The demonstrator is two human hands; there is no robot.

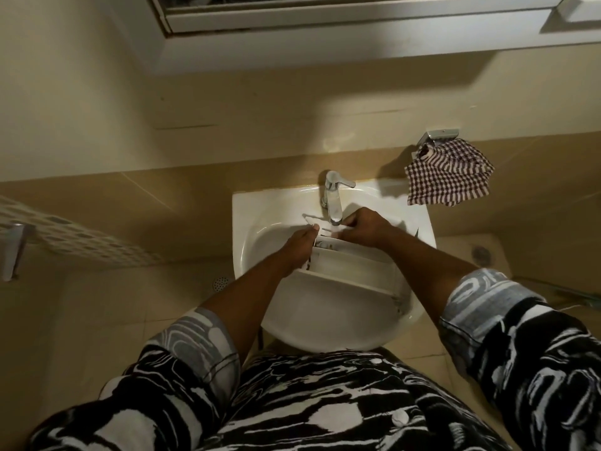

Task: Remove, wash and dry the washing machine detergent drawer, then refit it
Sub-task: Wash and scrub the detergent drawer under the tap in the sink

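left grip [300, 242]: we see it on the left side of the detergent drawer [351, 268], near its far end, fingers curled round the edge and thumb stretched toward the tap; it holds the drawer
right grip [364, 227]: knuckles up, fingers folded down onto the drawer's far end just under the spout; we read it as closed on the drawer, though the fingertips are hidden from us
detergent drawer: white plastic, inside the wash basin [247, 222], slanting across the bowl from under the tap toward the front right rim, compartments facing up with their dividers showing
tap [333, 196]: chrome mixer at the back of the basin, lever turned to the right; we make out a pale streak of water below the spout, falling on the drawer's far end between the two grips
checked cloth [448, 174]: dark and white check, hanging on the wall to the right of the basin from a chrome holder [439, 136], its lower edge over the basin's back right corner
sleeves [507, 323]: black and white patterned, pushed up past both forearms
floor drains [221, 283]: one round grate left of the basin, another to its right on the tiled floor
perforated white basket [81, 239]: at the left edge, well apart from the basin
mirror cabinet [325, 27]: above the basin, on the wall
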